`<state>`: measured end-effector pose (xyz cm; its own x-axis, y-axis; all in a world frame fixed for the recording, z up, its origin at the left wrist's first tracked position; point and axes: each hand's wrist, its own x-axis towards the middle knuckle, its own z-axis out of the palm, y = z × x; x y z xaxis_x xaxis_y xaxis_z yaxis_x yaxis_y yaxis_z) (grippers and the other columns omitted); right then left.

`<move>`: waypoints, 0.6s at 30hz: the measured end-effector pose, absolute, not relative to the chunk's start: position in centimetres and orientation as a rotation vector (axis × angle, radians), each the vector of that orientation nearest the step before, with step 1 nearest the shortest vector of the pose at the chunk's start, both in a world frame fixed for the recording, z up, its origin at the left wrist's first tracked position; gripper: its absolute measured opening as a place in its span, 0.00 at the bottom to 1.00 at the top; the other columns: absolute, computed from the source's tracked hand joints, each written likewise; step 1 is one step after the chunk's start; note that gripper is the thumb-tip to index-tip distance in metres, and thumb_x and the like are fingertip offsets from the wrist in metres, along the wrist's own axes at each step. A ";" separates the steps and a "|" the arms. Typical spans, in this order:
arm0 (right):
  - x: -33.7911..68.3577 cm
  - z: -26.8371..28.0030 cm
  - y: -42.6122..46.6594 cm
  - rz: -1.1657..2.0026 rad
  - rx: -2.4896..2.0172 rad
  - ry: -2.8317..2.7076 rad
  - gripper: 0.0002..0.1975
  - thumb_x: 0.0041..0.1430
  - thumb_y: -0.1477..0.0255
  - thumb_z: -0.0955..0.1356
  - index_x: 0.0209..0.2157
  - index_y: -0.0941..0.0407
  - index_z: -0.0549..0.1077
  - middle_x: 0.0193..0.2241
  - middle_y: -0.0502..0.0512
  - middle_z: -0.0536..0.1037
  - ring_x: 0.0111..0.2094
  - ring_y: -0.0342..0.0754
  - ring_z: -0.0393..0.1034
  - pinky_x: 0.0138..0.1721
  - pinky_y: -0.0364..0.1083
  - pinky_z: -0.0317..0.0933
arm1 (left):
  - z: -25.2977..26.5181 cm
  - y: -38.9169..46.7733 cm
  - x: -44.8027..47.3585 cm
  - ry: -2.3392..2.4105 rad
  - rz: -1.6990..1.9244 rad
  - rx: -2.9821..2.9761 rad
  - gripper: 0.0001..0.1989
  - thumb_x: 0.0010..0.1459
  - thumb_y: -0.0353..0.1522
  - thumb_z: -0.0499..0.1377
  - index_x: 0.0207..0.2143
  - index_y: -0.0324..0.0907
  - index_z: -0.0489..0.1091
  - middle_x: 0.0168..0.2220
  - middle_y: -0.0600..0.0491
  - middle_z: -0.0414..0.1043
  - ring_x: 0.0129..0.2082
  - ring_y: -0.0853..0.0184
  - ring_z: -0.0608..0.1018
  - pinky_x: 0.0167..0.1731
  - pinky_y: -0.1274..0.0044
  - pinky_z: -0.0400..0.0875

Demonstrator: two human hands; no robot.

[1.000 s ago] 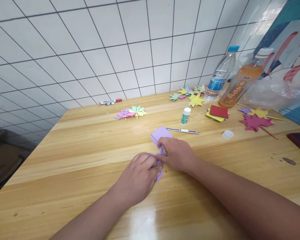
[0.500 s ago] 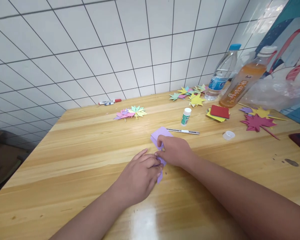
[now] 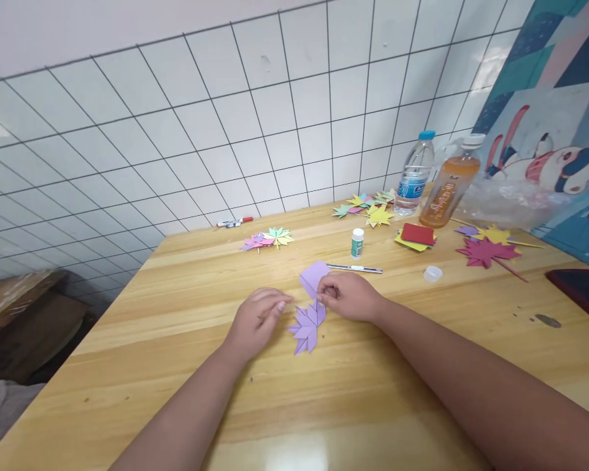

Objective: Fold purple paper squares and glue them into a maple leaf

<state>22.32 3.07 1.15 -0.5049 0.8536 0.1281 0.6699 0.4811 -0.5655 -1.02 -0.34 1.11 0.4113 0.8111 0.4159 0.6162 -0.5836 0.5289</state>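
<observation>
A folded purple paper leaf (image 3: pixel 307 329) with pointed lobes lies on the wooden table, between my two hands. My right hand (image 3: pixel 351 296) has its thumb and forefinger pinched together at the upper tip of this leaf. Just beyond those fingertips is a plain purple piece of paper (image 3: pixel 314 277), partly covered by the right hand. To the left of the leaf, my left hand (image 3: pixel 258 320) hovers with thumb and fingers apart, touching nothing that I can see.
Behind the papers lie a utility knife (image 3: pixel 356 268) and an upright glue stick (image 3: pixel 357 243); its cap (image 3: pixel 432 273) is farther right. Paper stacks (image 3: pixel 417 235), a water bottle (image 3: pixel 415 173), an orange drink bottle (image 3: pixel 451 183) and a crimson leaf (image 3: pixel 488 252) occupy the right. Finished leaves (image 3: pixel 269 239) and markers (image 3: pixel 234 222) lie behind.
My left hand has lifted off the purple leaf and moved left, uncovering its lobes. The right hand stays at the leaf's upper end. The camera view has tilted up.
</observation>
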 end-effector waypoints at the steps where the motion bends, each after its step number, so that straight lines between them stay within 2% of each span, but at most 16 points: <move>1: 22.5 1.3 2.9 0.610 -1.263 -2.393 0.07 0.54 0.66 0.65 0.30 0.55 0.72 0.26 0.48 0.71 0.28 0.42 0.64 0.28 0.40 0.50 | 1.0 -0.2 -1.3 1.334 0.975 2.296 0.14 0.60 0.35 0.49 0.39 0.43 0.73 0.38 0.48 0.75 0.41 0.64 0.74 0.42 0.71 0.68; 6: 22.9 1.6 2.0 0.626 -1.193 -2.559 0.07 0.48 0.68 0.68 0.32 0.54 0.72 0.32 0.50 0.72 0.33 0.44 0.66 0.31 0.41 0.53 | 0.2 0.3 -1.7 1.462 1.013 2.032 0.15 0.59 0.39 0.51 0.35 0.41 0.74 0.37 0.48 0.75 0.40 0.63 0.75 0.42 0.70 0.68; 9: 22.7 1.5 1.8 0.659 -1.108 -2.532 0.04 0.48 0.73 0.68 0.29 0.55 0.72 0.32 0.50 0.73 0.35 0.44 0.66 0.33 0.41 0.55 | 0.1 0.3 -1.4 1.380 0.989 1.944 0.17 0.57 0.41 0.53 0.41 0.41 0.72 0.43 0.47 0.74 0.45 0.61 0.73 0.46 0.68 0.66; 14: 21.8 1.9 1.1 0.543 -1.023 -2.357 0.03 0.51 0.75 0.67 0.31 0.56 0.70 0.38 0.52 0.73 0.37 0.43 0.66 0.37 0.42 0.56 | 0.6 0.0 -1.5 1.129 0.982 1.761 0.30 0.54 0.47 0.54 0.55 0.40 0.59 0.52 0.41 0.67 0.53 0.59 0.68 0.48 0.68 0.64; 18: 21.5 2.5 0.4 0.393 -1.044 -2.373 0.03 0.53 0.76 0.64 0.32 0.56 0.68 0.34 0.51 0.74 0.36 0.45 0.66 0.36 0.42 0.54 | 0.9 -0.1 -1.6 0.945 0.901 1.737 0.39 0.46 0.54 0.56 0.55 0.40 0.57 0.48 0.40 0.69 0.50 0.56 0.70 0.46 0.68 0.65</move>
